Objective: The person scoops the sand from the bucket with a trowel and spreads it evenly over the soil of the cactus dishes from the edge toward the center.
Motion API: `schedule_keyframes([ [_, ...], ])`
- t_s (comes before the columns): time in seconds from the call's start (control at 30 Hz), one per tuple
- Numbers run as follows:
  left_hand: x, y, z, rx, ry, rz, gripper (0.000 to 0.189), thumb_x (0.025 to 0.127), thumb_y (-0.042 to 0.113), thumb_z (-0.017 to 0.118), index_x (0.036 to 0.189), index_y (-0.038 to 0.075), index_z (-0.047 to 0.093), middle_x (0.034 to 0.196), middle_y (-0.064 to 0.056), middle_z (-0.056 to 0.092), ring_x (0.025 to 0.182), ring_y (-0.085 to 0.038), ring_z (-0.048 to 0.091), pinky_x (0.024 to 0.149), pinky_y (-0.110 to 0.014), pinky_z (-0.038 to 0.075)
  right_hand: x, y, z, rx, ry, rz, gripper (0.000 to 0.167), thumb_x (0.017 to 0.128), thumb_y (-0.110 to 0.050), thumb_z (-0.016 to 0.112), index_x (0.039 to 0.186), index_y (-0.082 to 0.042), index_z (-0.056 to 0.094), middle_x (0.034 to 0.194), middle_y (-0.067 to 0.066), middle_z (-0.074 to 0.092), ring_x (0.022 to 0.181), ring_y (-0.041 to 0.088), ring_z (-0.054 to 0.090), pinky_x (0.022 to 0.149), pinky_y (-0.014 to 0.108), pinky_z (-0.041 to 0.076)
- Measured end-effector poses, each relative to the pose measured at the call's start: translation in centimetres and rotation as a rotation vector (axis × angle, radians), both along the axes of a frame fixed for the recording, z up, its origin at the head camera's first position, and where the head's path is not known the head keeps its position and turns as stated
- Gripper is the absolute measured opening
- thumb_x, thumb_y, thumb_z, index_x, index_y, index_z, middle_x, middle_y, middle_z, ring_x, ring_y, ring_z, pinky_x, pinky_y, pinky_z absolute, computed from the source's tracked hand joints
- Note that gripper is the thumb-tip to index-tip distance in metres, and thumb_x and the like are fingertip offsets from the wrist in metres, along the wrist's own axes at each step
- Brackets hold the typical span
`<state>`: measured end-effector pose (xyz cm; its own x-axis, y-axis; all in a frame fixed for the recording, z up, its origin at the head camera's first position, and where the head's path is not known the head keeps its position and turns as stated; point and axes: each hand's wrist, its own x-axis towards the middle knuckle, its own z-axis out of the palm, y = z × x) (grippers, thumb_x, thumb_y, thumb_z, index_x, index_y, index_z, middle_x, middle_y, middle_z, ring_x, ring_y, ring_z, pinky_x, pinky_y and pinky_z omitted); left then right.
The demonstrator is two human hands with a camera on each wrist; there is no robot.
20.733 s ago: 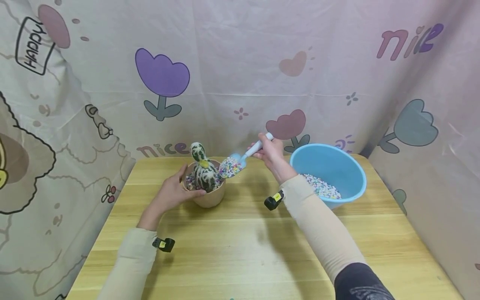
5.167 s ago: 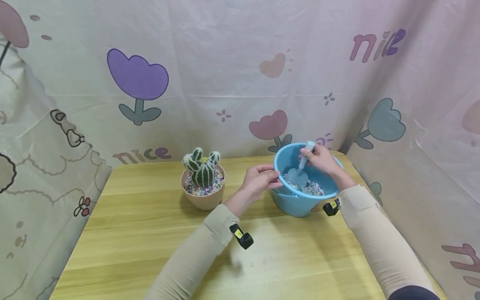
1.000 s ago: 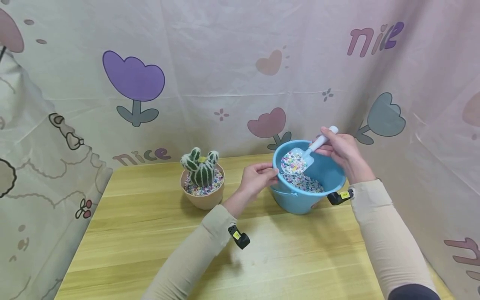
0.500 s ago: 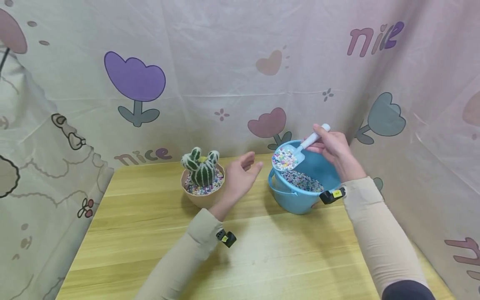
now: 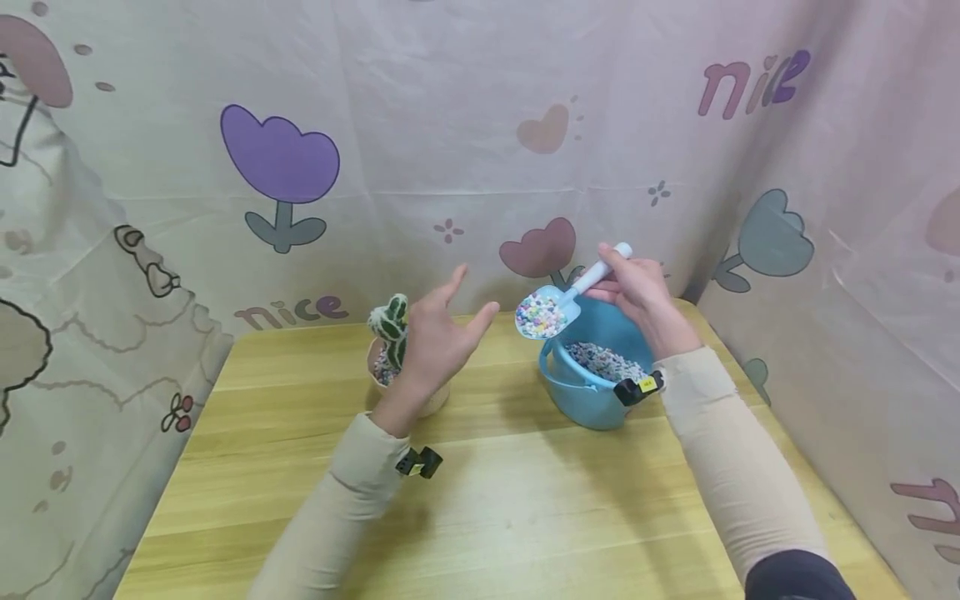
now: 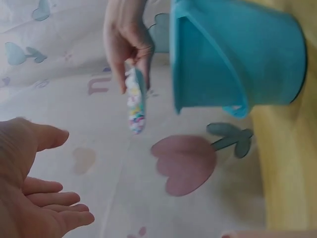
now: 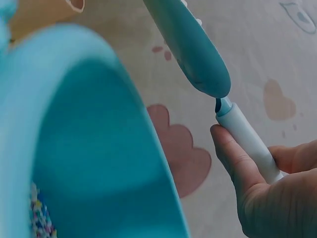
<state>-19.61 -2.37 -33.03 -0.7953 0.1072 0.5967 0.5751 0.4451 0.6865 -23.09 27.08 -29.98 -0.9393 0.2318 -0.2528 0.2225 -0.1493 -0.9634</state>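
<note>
My right hand (image 5: 637,293) pinches the white handle of a small blue scoop (image 5: 596,273), heaped with multicoloured pebbles (image 5: 540,317). The scoop is held up just left of the blue bucket (image 5: 592,407), which has more pebbles inside. In the right wrist view, the underside of the scoop (image 7: 198,52) shows beyond the bucket rim. My left hand (image 5: 437,343) hangs in front of the peach flowerpot (image 5: 435,403), fingers spread and holding nothing; contact with the pot cannot be made out. Behind that hand, a striped green toy cactus (image 5: 393,323) stands in the pebble-filled pot, partly hidden.
A light wooden table (image 5: 480,517) carries both containers near its back edge. Printed cloth (image 5: 420,125) hangs close behind and along the sides. The bucket's carrying handle (image 5: 558,382) droops on its left side.
My left hand has let go of the bucket rim and moved left to the flowerpot. My right hand has carried the filled scoop leftward, out past the bucket's rim.
</note>
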Motion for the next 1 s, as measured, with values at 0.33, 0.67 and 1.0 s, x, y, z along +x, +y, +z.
schedule_keyframes([
  [0.33,0.0,-4.5,1.8,-0.017,-0.072,-0.007,0.082,0.089,0.03,0.087,0.156,0.003,0.048,0.162,-0.016,0.046,0.155,-0.033,0.04,0.129,-0.044,0.035,-1.7,-3.7,-0.8,-0.095,0.038,0.019,0.038,0.106,-0.028,0.065,0.12,0.006,0.055,0.075,0.007,0.076,0.07,0.017,0.079,0.074,0.03,0.067],
  [0.67,-0.6,-9.6,1.0,-0.097,-0.232,-0.023,0.101,0.087,0.049,0.086,0.166,0.016,0.033,0.172,-0.008,0.03,0.161,-0.03,0.027,0.133,-0.052,0.027,-2.4,-6.6,-1.8,-0.095,0.02,0.043,0.039,0.107,-0.029,0.064,0.123,0.006,0.056,0.082,0.008,0.075,0.071,0.016,0.079,0.082,0.032,0.066],
  [1.0,-0.9,-13.9,-1.1,-0.202,-0.433,-0.052,0.114,0.084,0.056,0.085,0.17,0.02,0.018,0.176,-0.005,0.02,0.162,-0.037,0.022,0.13,-0.063,0.026,-2.7,-8.8,-2.4,-0.133,0.023,0.068,0.057,0.107,-0.027,0.062,0.144,0.014,0.045,0.081,0.011,0.074,0.072,0.02,0.079,0.08,0.033,0.067],
])
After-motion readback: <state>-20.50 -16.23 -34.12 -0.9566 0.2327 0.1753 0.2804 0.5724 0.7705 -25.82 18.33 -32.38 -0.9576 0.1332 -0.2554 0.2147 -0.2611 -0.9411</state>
